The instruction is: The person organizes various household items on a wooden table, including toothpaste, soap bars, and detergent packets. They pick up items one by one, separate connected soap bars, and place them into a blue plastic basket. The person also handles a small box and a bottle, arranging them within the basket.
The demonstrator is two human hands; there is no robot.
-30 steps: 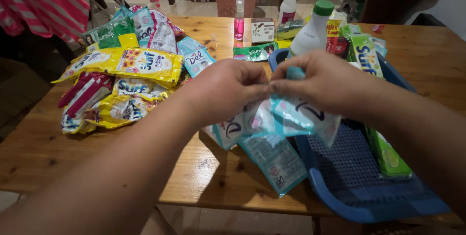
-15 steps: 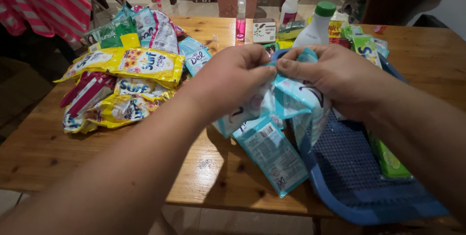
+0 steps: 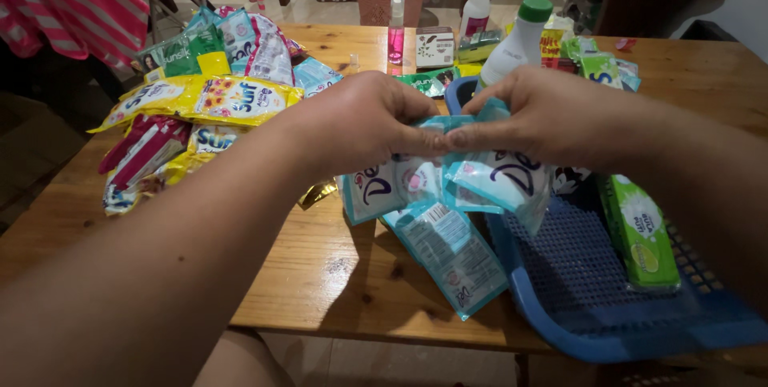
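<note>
Light-blue sachets (image 3: 448,195), joined in a strip, hang from both hands above the near edge of the wooden table (image 3: 336,275). The left hand (image 3: 360,123) pinches the top of the strip between thumb and fingertips, closed tight on the foil. The right hand (image 3: 544,115) meets it fingertip to fingertip and grips the same top edge from the other side. The strip lies below the pinch: several packets fan out under the knuckles, and the lowest one rests on the table just beside the blue plastic basket (image 3: 640,315), partly over its left rim. The basket sits at the near right corner and holds a green packet (image 3: 640,227). A heap of yellow sachets (image 3: 200,107) lies toward the left edge. A white bottle with a green cap (image 3: 520,43) stands behind the hands, toward the far edge.
</note>
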